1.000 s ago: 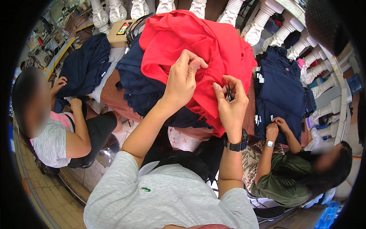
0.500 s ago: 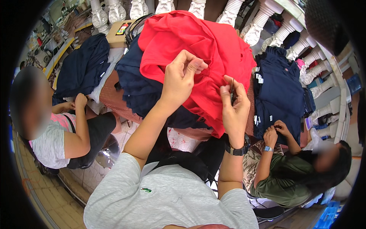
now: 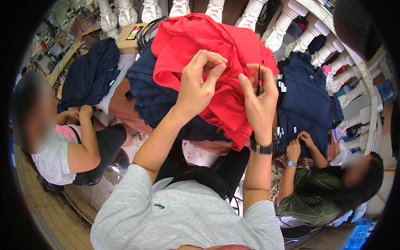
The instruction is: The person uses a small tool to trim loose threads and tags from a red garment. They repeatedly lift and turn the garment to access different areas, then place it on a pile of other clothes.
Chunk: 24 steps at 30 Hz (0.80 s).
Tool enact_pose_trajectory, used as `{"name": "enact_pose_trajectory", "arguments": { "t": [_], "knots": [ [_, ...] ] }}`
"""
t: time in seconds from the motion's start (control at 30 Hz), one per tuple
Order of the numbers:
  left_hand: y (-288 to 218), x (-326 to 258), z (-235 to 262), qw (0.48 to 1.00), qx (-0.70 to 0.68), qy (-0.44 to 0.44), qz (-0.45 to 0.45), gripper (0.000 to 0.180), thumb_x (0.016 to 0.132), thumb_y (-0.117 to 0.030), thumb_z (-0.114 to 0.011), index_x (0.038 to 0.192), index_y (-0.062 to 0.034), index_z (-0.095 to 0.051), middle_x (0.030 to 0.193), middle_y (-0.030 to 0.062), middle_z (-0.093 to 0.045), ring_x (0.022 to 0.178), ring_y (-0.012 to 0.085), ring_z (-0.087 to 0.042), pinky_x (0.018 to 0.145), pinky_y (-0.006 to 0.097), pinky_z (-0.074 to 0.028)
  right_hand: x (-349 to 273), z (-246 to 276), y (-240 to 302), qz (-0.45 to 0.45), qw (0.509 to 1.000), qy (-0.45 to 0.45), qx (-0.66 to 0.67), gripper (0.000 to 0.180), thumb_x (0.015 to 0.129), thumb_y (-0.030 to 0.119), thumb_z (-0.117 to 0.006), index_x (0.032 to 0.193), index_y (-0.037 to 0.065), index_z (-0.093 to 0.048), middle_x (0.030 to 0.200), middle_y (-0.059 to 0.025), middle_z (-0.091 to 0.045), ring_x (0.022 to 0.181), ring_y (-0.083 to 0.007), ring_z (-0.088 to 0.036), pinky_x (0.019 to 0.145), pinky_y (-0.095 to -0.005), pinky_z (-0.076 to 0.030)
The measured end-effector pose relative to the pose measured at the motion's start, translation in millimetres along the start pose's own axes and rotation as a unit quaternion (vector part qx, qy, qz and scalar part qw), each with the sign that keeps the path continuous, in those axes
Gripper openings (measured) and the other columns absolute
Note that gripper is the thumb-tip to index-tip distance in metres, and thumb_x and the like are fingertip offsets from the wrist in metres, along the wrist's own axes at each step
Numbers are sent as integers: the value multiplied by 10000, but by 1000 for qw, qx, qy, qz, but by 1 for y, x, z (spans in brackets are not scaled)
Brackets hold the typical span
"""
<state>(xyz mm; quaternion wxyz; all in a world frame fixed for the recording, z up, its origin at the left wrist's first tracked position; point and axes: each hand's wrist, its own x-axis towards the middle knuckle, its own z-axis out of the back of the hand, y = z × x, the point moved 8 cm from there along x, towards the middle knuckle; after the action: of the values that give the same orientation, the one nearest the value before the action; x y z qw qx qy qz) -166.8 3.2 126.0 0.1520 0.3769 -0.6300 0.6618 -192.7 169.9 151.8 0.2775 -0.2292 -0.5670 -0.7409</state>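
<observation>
A rumpled red cloth point(image 3: 187, 39) lies heaped on a stack of navy cloth point(image 3: 146, 81) in front of me. My left hand point(image 3: 199, 85) is over the red cloth, with thumb and fingertips pinched on a fold of it. Just right of that pinch, my right hand point(image 3: 260, 102) holds a small dark cutting tool point(image 3: 261, 79) that looks like thread snips, lying along the fingers. The thumb of this hand stands away from its fingers. The snips' tips are apart from the left fingertips. Frayed red edges hang down toward my lap.
More navy garments point(image 3: 306, 100) with white labels lie to the right, and another navy pile point(image 3: 89, 71) to the left. A cardboard box point(image 3: 128, 41) stands behind. White balusters point(image 3: 275, 35) line the far side. Co-workers sit on both sides, their hands at navy cloth.
My right hand has moved up and to the right with the snips, its thumb and fingers wider apart. My left hand has shifted slightly upward, still pinching.
</observation>
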Motion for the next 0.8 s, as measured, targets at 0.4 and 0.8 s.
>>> {"name": "enact_pose_trajectory", "arguments": {
  "t": [0.4,0.8],
  "knots": [
    [0,-7,-8,998,67,10,-7,395,838,56,-723,1192,-11,-561,956,82,-637,817,154,-648,722,284,-537,12,-11,0,75,989,98,-83,195,798,-93,-660,972,-12,-628,1012,-153,-566,836,-355,-634,683,-408,-493],
    [10,-11,-3,995,-50,-77,-31,100,877,52,-712,961,22,-668,860,58,-684,740,117,-673,666,260,-557,-28,-21,22,-15,985,169,-10,140,855,-29,-671,967,-24,-586,895,-111,-594,781,-227,-628,635,-338,-475]
  ]
}}
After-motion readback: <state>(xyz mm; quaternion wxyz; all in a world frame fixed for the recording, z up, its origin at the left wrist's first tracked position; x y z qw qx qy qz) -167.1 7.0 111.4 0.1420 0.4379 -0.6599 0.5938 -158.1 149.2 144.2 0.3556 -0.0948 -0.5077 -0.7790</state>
